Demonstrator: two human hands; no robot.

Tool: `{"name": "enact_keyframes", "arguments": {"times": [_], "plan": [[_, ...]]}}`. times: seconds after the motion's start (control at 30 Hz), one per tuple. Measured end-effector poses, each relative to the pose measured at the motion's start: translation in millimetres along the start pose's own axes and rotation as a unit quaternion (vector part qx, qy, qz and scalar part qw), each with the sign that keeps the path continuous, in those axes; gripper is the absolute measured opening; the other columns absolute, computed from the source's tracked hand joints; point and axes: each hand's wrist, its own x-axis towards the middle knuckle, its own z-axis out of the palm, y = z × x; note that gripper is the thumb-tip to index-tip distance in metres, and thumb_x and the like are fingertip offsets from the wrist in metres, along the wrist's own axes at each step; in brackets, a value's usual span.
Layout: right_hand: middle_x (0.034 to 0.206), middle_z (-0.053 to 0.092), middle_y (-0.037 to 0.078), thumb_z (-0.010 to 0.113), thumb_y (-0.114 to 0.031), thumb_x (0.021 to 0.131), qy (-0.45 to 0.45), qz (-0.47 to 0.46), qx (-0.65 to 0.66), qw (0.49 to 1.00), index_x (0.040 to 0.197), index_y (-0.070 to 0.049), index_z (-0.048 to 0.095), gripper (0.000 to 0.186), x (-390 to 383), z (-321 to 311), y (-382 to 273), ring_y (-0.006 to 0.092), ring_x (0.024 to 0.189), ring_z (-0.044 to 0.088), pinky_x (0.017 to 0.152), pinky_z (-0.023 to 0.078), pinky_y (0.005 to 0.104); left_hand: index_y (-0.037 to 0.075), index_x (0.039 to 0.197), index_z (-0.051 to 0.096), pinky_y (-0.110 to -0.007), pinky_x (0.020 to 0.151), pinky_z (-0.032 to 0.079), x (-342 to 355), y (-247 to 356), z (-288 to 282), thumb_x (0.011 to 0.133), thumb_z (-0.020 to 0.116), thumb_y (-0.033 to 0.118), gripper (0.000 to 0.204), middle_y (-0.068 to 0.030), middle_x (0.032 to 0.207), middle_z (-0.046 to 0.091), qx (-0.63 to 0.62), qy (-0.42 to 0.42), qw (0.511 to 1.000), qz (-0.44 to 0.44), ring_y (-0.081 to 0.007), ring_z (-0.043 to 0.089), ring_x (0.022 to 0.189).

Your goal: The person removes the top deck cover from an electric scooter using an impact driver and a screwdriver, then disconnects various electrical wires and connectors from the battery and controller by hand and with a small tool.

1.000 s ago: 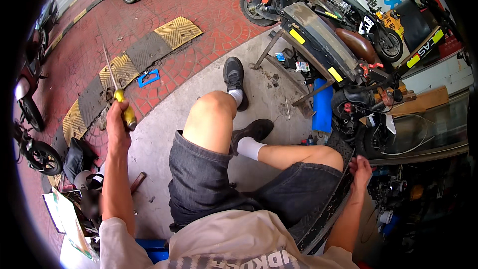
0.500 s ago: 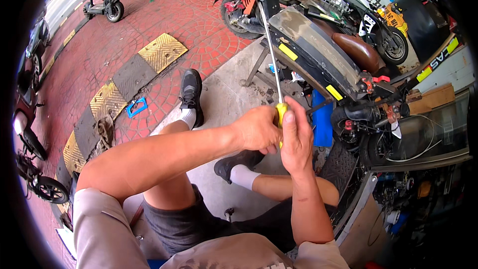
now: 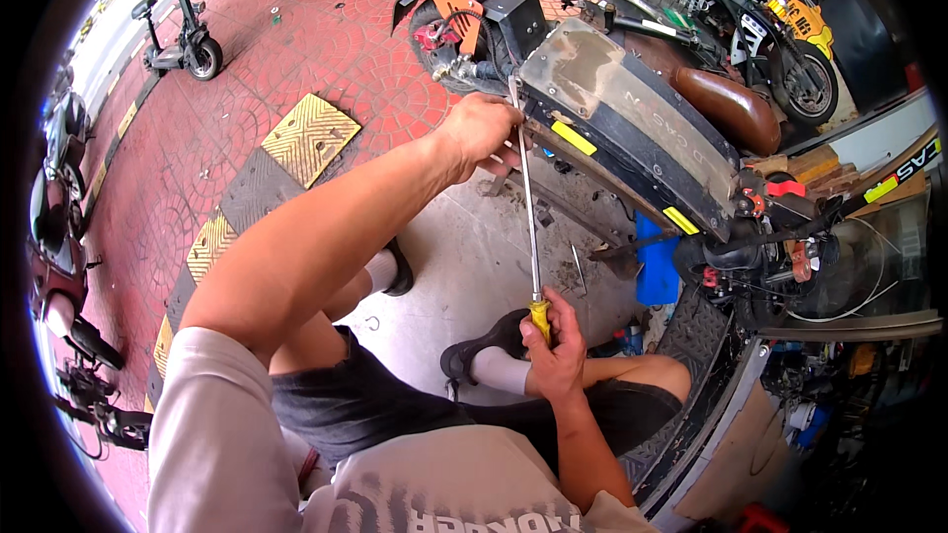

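My right hand (image 3: 551,345) grips the yellow handle (image 3: 538,321) of a long screwdriver, whose steel shaft (image 3: 531,217) reaches up to the rear of a black scooter deck (image 3: 632,109). Up at that end, my left hand (image 3: 482,133) has curled fingers beside the shaft, close under the deck's edge; what they hold is partly hidden. The tip lies by a silver-and-black fitting (image 3: 464,71) near the orange rear bracket (image 3: 469,30). The scooter rests on a rusty metal stand (image 3: 578,222). A blue object (image 3: 657,271) stands below it.
Another scooter (image 3: 805,79) lies behind. A small scooter (image 3: 188,49) stands on red paving, with parked two-wheelers (image 3: 69,306) along the left. A rubber ramp (image 3: 311,138) edges the concrete (image 3: 434,276) under my legs. A glass-panelled frame (image 3: 849,276) and clutter (image 3: 829,395) are at the right.
The screwdriver went from upright in my left hand out at the left to both hands together, then further forward to the scooter's rear. My left hand moved up along it; my right hand holds the handle.
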Motion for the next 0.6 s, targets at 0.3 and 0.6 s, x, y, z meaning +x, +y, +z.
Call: {"name": "enact_keyframes", "arguments": {"times": [0.3,0.6], "plan": [[0.089,0.068,0.007,0.065,-0.007,0.095,-0.027,0.182,0.064,0.981,0.108,-0.002,0.061,0.014,40.6,29.6,85.9,0.0160,0.079,0.066,0.073,0.053,0.0299,0.007,0.104,0.069,-0.029,0.054,0.050,32.7,-31.0,6.8,0.106,0.052,0.027,0.026,-0.0031,0.085,0.072,-0.020,0.035,0.999,0.035,-0.0104,0.061,0.066],[0.088,0.068,0.007,0.065,-0.005,0.096,-0.008,0.211,0.074,0.975,0.104,-0.003,0.061,0.010,57.1,42.8,100.7,0.0165,0.082,0.067,0.076,0.053,0.0305,0.008,0.106,0.071,-0.028,0.053,0.047,58.0,-51.2,8.5,0.105,0.054,0.027,0.026,-0.0028,0.085,0.071,-0.079,0.036,0.995,0.039,-0.0095,0.058,0.065]]}}
